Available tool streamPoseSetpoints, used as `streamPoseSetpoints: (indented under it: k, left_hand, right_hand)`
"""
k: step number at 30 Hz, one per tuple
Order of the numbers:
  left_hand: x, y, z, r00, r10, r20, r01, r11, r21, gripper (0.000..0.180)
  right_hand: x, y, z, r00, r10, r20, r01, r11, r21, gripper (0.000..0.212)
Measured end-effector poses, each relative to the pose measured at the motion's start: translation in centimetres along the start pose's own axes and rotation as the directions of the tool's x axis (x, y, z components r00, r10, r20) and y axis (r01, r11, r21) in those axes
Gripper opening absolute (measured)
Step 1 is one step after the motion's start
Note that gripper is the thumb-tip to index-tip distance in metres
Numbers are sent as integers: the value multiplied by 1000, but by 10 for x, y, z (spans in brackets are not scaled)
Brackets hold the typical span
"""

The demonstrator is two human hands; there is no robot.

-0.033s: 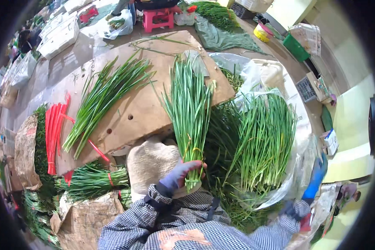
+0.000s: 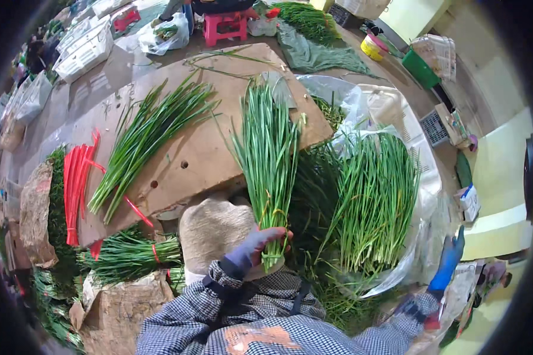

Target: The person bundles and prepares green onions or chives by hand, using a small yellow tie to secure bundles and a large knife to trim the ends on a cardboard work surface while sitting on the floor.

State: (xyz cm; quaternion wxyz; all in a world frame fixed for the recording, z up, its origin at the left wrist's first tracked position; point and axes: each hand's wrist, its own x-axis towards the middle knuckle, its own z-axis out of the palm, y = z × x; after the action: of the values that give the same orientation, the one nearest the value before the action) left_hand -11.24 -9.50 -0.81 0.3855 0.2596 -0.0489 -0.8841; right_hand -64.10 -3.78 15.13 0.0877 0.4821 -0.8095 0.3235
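The left hand (image 2: 256, 247), in a purplish glove, was closed around the root end of a bunch of green chives (image 2: 268, 160) at about six o'clock, the blades fanning up toward twelve over the edge of a brown cardboard sheet (image 2: 201, 148). To do this well, I judged, the grip should stay low and firm so the slim, limp blades kept their ends level. The right hand (image 2: 450, 260), blue-gloved, hung at four o'clock beside a crinkled clear plastic bag (image 2: 391, 112) full of loose chives (image 2: 370, 201); whether it held anything I could not tell. A second chive bunch (image 2: 148, 136) lay on the cardboard at ten o'clock, near glossy red ties (image 2: 77, 189).
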Motion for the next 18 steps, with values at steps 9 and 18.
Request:
streamPoseSetpoints:
  k: [9, 18]
  left_hand:
    - [-1, -9, 11, 996, 52, -67, -36, 974, 226, 36]
    - [4, -16, 8, 985, 137, -102, -93, 930, 357, 20]
  right_hand:
    - [-125, -162, 150, 807, 2, 590, -375, 774, 511, 28]
    - [-146, -342, 246, 655, -650, 385, 172, 625, 762, 24]
